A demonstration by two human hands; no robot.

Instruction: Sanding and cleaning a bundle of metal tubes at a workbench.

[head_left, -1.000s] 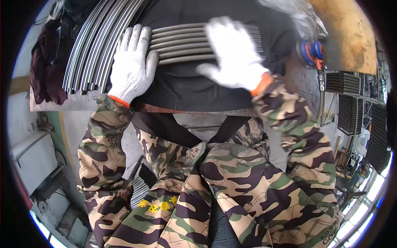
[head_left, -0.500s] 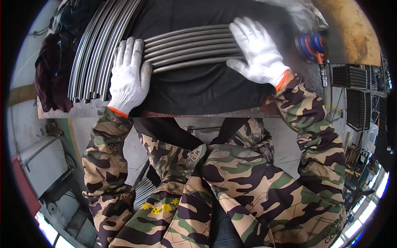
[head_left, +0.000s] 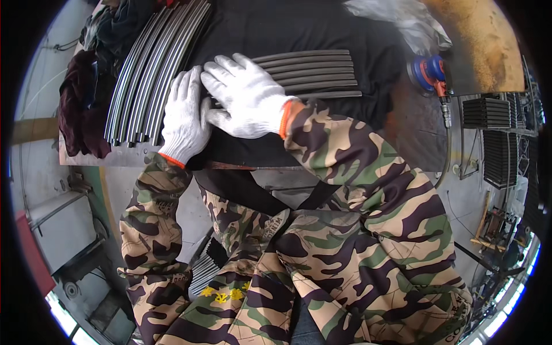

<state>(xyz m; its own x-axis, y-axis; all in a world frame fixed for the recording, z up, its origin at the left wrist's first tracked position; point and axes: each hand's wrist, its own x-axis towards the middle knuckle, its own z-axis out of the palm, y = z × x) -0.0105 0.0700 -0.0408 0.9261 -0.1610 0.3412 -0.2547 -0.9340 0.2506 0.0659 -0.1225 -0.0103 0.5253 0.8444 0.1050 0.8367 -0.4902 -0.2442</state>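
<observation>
Several dark grey metal rods [head_left: 316, 72] lie side by side, running left to right on a black cloth [head_left: 259, 150]. My right hand [head_left: 247, 95], in a white knit glove with an orange cuff, rests flat over their left part with its fingers stretched out. At the left ends of the rods is my left hand [head_left: 185, 118], gloved the same way, its fingers straight and pointing away from me. The two hands nearly touch and hide the rods' left ends. Left of them, a second group of shinier rods [head_left: 155, 75] lies lengthwise, pointing away from me.
A blue and red disc sander [head_left: 428, 75] with a hose sits at the right of the table, near clear plastic sheeting [head_left: 402, 23]. Dark crumpled clothes [head_left: 80, 109] lie at the left edge. Racks of dark bars [head_left: 499, 158] stand beyond the table on the right.
My right hand has moved left along the rods, from their right ends to beside my left hand. The rods' right ends are now uncovered. My left hand stays at the left ends.
</observation>
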